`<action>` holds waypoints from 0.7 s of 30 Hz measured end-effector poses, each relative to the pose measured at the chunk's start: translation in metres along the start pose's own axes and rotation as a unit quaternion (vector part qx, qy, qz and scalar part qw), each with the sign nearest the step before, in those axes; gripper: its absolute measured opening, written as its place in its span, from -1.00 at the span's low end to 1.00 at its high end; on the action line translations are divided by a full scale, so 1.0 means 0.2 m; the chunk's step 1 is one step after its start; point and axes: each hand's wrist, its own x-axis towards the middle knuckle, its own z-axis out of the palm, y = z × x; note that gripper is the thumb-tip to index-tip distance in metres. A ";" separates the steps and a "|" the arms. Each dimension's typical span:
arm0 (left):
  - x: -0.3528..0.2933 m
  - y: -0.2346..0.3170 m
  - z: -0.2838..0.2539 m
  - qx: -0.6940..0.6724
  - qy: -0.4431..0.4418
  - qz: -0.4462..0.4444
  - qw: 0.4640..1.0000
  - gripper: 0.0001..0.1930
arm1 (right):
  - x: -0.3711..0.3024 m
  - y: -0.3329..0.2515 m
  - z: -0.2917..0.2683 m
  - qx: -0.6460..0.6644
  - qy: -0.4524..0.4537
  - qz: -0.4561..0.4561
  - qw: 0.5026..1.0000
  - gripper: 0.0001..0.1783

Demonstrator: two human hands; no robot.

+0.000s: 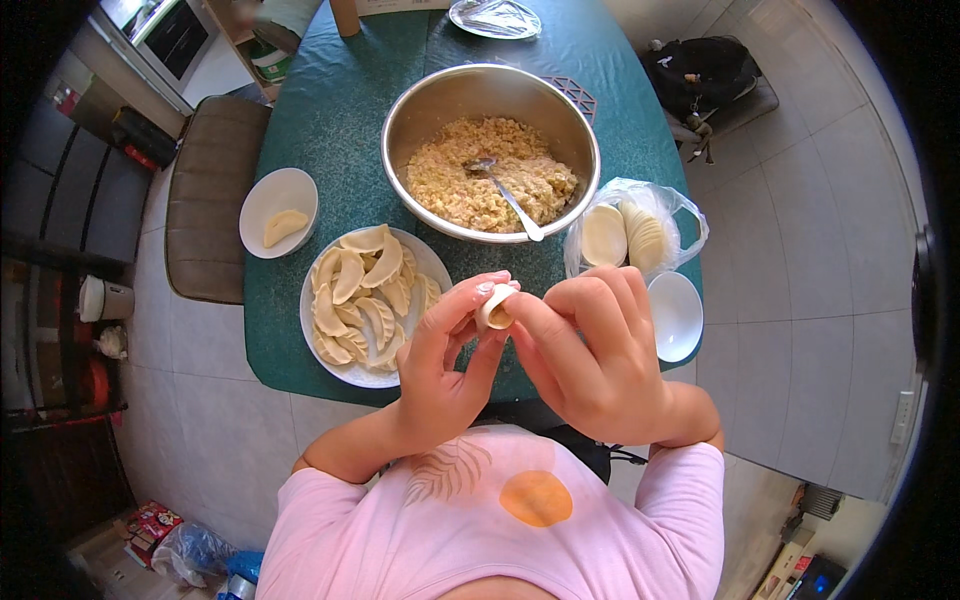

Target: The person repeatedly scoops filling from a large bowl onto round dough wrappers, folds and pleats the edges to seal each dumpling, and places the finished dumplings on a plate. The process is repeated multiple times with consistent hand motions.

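Note:
Between both hands, above the near edge of the table, is a partly folded dumpling (497, 308) with filling showing at its open end. My left hand (445, 355) pinches it from the left, fingers closed round it. On the other side my right hand (590, 345) grips its edge between thumb and forefinger. Left of my hands, a white plate (436, 262) carries several pleated dumplings (360, 300). Beyond them a big steel bowl (397, 120) holds minced filling (450, 160) with a spoon (515, 207) in it. Round wrappers (640, 232) lie in a clear plastic bag (690, 222) at the right.
A white bowl (256, 200) with one dumpling stands at the table's left edge, another white bowl (676, 316) at its right edge. A covered plate (495, 18) and a lattice trivet (572, 95) are farther back. A brown padded seat (217, 200) adjoins the green table (340, 130).

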 end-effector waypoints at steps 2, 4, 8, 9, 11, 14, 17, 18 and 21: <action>0.00 0.00 0.00 -0.004 0.002 0.001 1.000 -0.59 | 0.00 0.00 0.02 0.016 0.011 0.013 1.000 -0.61; 0.00 0.01 0.00 -0.006 0.003 0.003 1.000 -0.60 | 0.00 0.00 0.02 0.057 0.009 0.028 0.998 -0.63; 0.01 0.02 0.00 0.010 -0.012 0.003 1.000 -0.61 | 0.01 0.03 0.03 0.109 -0.008 0.014 0.994 -0.63; 0.01 0.02 0.00 0.018 -0.019 0.001 1.000 -0.61 | 0.01 0.04 0.03 0.109 -0.015 0.016 0.994 -0.63; 0.00 0.02 -0.01 0.004 -0.019 -0.015 1.000 -0.61 | 0.02 0.04 0.02 0.110 -0.028 0.020 0.993 -0.64; -0.01 0.03 0.00 -0.035 -0.011 -0.058 0.998 -0.61 | 0.02 0.04 0.00 0.126 -0.019 0.035 0.991 -0.64; -0.01 0.03 0.00 -0.052 -0.012 -0.070 0.996 -0.61 | 0.03 0.04 -0.02 0.143 -0.037 0.036 0.988 -0.65; -0.01 0.03 0.00 -0.052 -0.014 -0.067 0.996 -0.61 | 0.03 0.04 -0.02 0.143 -0.043 0.033 0.988 -0.65; 0.00 0.04 0.00 -0.041 -0.023 -0.061 0.997 -0.61 | 0.03 0.05 -0.02 0.137 -0.059 0.030 0.988 -0.66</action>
